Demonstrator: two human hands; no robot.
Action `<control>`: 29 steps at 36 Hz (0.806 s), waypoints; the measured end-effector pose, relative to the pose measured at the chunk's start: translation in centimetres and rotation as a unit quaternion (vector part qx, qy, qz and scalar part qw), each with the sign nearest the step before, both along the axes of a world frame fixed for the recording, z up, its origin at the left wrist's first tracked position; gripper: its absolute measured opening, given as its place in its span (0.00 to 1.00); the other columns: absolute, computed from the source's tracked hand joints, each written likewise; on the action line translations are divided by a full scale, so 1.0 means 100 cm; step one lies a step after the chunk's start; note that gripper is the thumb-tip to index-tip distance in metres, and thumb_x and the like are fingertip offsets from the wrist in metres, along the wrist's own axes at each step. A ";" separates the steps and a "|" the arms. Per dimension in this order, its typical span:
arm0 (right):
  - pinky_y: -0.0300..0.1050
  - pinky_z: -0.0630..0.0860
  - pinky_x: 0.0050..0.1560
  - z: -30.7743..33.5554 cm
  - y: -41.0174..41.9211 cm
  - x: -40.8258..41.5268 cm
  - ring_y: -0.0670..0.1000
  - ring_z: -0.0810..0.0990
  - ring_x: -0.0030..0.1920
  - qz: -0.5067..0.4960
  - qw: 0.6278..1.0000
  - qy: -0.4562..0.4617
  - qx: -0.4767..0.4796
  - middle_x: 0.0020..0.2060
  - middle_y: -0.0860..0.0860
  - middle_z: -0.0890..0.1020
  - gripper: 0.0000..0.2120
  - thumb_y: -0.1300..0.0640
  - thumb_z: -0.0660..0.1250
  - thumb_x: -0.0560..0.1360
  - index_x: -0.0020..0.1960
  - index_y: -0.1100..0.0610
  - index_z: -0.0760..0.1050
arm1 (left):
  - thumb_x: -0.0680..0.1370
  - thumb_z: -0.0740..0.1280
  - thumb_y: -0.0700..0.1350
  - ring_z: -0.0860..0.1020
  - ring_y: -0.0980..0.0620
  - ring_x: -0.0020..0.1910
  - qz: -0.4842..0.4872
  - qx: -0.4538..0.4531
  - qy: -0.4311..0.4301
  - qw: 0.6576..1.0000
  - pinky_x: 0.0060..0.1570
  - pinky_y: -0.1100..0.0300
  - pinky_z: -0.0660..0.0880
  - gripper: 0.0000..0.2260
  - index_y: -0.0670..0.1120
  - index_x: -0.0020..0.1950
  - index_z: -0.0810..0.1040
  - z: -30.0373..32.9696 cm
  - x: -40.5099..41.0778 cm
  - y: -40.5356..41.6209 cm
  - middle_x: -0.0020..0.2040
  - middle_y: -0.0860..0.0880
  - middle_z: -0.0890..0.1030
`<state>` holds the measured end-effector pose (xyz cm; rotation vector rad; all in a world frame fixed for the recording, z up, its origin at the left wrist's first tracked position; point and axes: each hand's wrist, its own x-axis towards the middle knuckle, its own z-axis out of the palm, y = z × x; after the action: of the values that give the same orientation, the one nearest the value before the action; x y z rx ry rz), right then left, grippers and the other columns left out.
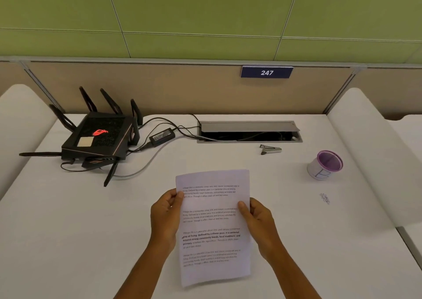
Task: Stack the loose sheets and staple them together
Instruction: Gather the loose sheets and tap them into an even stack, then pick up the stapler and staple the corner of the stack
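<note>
Printed white sheets (213, 225) are held upright in portrait over the near middle of the white desk (91, 230). My left hand (165, 216) grips their left edge, thumb on the front. My right hand (257, 221) grips the right edge the same way. I cannot tell how many sheets are in the stack. A small metal stapler (270, 149) lies on the desk behind and to the right of the paper, just in front of the cable hatch, untouched.
A black router (100, 136) with antennas, its power brick (162, 136) and cables occupy the back left. An open cable hatch (249, 132) sits at the back middle. A purple-rimmed cup (325, 165) stands at the right. A small scribble (324, 198) marks the desk.
</note>
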<state>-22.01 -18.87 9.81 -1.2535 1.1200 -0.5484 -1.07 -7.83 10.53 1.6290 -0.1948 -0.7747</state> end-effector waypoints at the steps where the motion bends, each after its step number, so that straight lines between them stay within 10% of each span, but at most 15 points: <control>1: 0.53 0.85 0.53 -0.003 -0.006 -0.002 0.52 0.87 0.50 -0.002 1.000 0.004 -0.003 0.50 0.48 0.88 0.11 0.48 0.63 0.84 0.56 0.52 0.82 | 0.85 0.68 0.46 0.88 0.51 0.45 0.002 0.002 0.000 1.000 0.40 0.60 0.83 0.06 0.52 0.55 0.85 -0.001 -0.001 -0.001 0.48 0.52 0.90; 10: 0.45 0.81 0.45 -0.050 -0.122 -0.015 0.52 0.85 0.41 -0.028 0.969 0.178 -0.169 0.42 0.51 0.85 0.08 0.60 0.73 0.78 0.55 0.51 0.81 | 0.85 0.68 0.45 0.88 0.48 0.44 0.014 0.030 0.010 0.999 0.43 0.53 0.84 0.06 0.51 0.54 0.85 -0.014 0.002 -0.015 0.46 0.52 0.90; 19: 0.60 0.74 0.69 -0.070 -0.246 -0.006 0.59 0.71 0.72 0.070 0.871 0.392 -0.287 0.71 0.55 0.74 0.30 0.53 0.78 0.74 0.73 0.54 0.72 | 0.85 0.68 0.48 0.88 0.46 0.45 0.006 0.071 0.021 0.997 0.46 0.46 0.87 0.05 0.53 0.53 0.85 -0.024 -0.002 -0.028 0.47 0.52 0.89; 29: 0.62 0.65 0.77 -0.082 -0.311 0.021 0.59 0.65 0.78 0.211 0.800 0.459 -0.324 0.79 0.55 0.67 0.38 0.51 0.77 0.75 0.79 0.52 0.64 | 0.84 0.69 0.47 0.89 0.44 0.46 0.000 0.104 0.043 0.994 0.49 0.43 0.87 0.06 0.52 0.54 0.86 -0.037 -0.003 -0.038 0.47 0.51 0.90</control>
<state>-19.96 -49.94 1.60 -2.4574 1.4010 0.1003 -1.35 -11.60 6.80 1.7868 -0.0531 -0.8873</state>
